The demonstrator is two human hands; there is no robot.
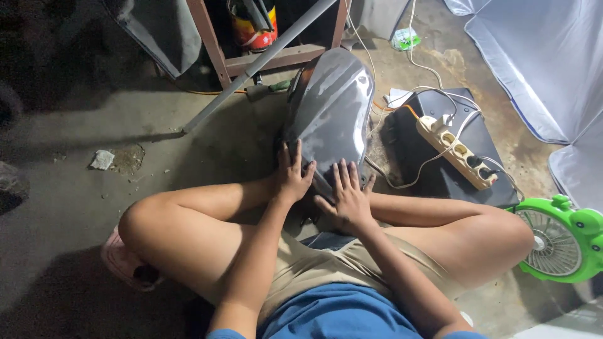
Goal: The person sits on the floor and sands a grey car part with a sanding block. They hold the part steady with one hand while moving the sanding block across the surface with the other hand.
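At frame centre, a glossy grey panel stands on the floor between the person's crossed legs. The left hand lies flat on its lower left edge, fingers spread. The right hand lies flat on its lower right, fingers spread. A power strip lies at right, a green fan at lower right.

A power strip with plugged-in white cables lies on a dark flat case on the stained concrete floor. A green fan stands at right, near white fabric. A grey pole leans against a wooden frame; a red can sits behind.
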